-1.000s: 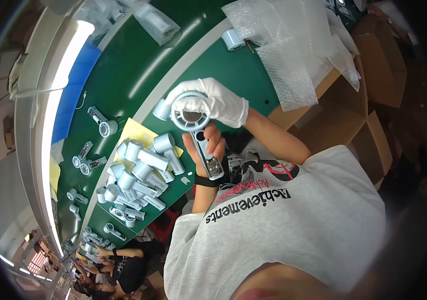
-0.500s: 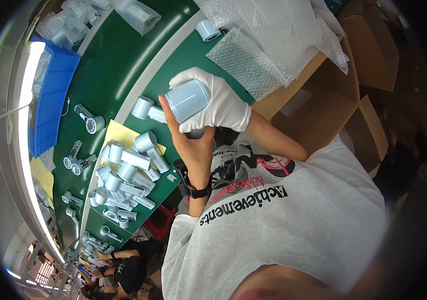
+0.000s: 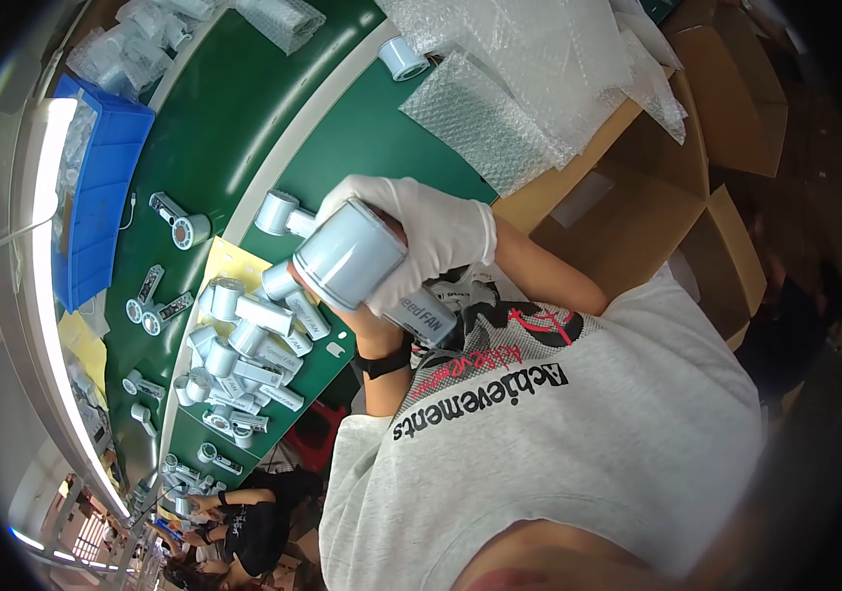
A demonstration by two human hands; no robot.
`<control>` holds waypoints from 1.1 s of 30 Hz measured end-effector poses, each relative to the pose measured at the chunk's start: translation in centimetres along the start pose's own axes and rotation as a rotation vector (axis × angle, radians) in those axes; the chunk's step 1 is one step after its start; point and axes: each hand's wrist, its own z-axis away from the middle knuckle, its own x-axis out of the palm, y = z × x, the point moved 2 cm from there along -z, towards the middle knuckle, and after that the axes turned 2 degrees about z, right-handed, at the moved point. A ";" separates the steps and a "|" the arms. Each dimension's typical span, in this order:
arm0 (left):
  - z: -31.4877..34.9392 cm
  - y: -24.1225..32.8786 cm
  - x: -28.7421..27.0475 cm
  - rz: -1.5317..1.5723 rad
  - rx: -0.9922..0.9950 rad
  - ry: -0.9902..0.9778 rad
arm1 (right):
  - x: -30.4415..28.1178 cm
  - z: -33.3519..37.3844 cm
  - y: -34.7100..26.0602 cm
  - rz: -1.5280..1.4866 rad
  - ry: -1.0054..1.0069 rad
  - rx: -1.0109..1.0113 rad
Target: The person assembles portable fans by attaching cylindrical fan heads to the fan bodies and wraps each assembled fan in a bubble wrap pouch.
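1. One open cardboard box [image 3: 638, 225] stands at the right of the table [image 3: 371, 138], a pale flat piece inside it; bubble wrap [image 3: 485, 123] lies beside it, over the table's edge.
2. A blue crate [image 3: 110, 197] at the left has clear plastic in it.
3. The gloved right hand [image 3: 411, 231] has its fingers wrapped around the head of a pale-blue handheld fan [image 3: 352, 258], above the table, handle toward the shirt.
4. The bare left hand [image 3: 370, 330] is behind that fan, mostly hidden; I cannot tell how its fingers are set.
5. The green table carries a heap of similar fans [image 3: 251, 345], partly over a yellow sheet [image 3: 229, 258].
6. Beyond, a lit tube lamp [image 3: 54, 158] and co-workers [image 3: 248, 527].
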 end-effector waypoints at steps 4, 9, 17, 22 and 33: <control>-1.1 -0.2 0.8 -0.414 -0.002 0.249 | -0.4 -0.1 0.3 0.309 0.106 -0.158; -3.5 0.1 2.6 0.060 -0.204 0.018 | -0.6 1.8 0.2 0.526 0.130 -0.494; -6.7 -1.4 3.8 -0.390 0.178 0.101 | 1.3 3.8 3.0 0.406 0.482 -0.221; -8.6 -3.8 4.1 -0.084 -0.105 -0.218 | -0.5 4.4 2.9 0.003 0.404 0.232; -8.3 -17.5 -0.7 -1.705 0.537 -0.830 | -2.9 2.9 0.6 -1.446 0.621 0.021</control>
